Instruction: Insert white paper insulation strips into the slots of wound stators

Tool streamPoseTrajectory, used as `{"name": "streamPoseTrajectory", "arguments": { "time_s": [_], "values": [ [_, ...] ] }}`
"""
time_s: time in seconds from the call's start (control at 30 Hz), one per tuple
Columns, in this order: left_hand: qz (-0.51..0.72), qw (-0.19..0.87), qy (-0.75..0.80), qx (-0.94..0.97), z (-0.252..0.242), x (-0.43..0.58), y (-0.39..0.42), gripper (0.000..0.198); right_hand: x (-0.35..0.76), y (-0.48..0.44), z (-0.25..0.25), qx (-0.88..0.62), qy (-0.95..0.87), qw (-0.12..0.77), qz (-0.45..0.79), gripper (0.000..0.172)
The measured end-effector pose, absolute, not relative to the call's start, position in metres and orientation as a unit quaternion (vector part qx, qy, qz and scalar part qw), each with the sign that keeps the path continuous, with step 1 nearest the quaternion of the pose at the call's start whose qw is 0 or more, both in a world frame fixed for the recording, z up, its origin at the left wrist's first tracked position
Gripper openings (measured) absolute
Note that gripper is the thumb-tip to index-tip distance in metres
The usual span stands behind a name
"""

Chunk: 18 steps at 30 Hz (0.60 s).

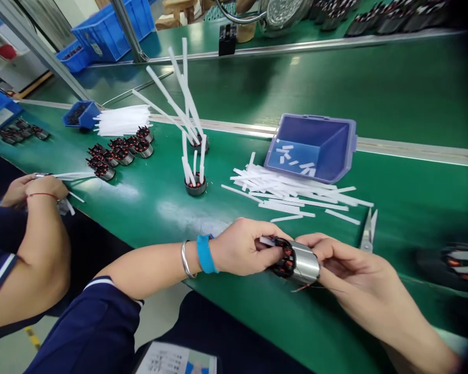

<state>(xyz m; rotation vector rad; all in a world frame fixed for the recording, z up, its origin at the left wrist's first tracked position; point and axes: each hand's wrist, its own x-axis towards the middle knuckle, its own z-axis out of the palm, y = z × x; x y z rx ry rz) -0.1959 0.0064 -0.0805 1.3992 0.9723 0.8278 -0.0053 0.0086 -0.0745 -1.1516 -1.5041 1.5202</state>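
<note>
A motor stator [304, 261] with a silver metal body, black end piece and copper windings is held on its side above the bench's near edge. My right hand [347, 265] grips its metal end. At the black end, my left hand [245, 246] pinches a white strip [267, 241] against the windings; the strip's far part is hidden in the stator. Beyond my hands lies a loose pile of white paper-like strips [288, 189]. Scissors [368, 231] rest just past my right hand. Two stators stand upright, the nearer stator [195, 184] with several white strips sticking up from it.
Behind the strips, a tilted blue-purple bin [335, 150] holds small white pieces. Several stators [119, 151] and a stack of white strips [122, 120] are at the left. A co-worker's hands [42, 189] work there too. A dark blurred stator [452, 265] sits at far right.
</note>
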Motion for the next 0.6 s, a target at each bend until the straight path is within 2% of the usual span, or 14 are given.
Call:
{"name": "streamPoseTrajectory", "arguments": {
  "time_s": [0.2,0.37,0.47,0.53,0.6],
  "values": [
    [0.334,0.643,0.402,0.559,-0.076,-0.196,0.006,0.026,0.004,0.008,-0.074,-0.462,-0.587,0.320,0.582,0.041],
    [0.311,0.679,0.397,0.534,-0.071,-0.200,0.006,0.026,0.017,0.024,-0.075,-0.439,-0.631,0.273,0.578,0.030],
    [0.273,0.714,0.385,0.517,-0.075,-0.201,0.006,0.024,0.012,0.040,-0.083,-0.472,-0.721,0.306,0.404,0.025],
    [0.264,0.732,0.378,0.501,-0.078,-0.202,0.006,0.023,0.002,0.050,-0.091,-0.465,-0.796,0.293,0.255,0.022],
    [0.278,0.749,0.365,0.477,-0.081,-0.202,0.008,0.019,-0.008,0.056,-0.097,-0.443,-0.838,0.265,0.178,0.022]
  ]
}}
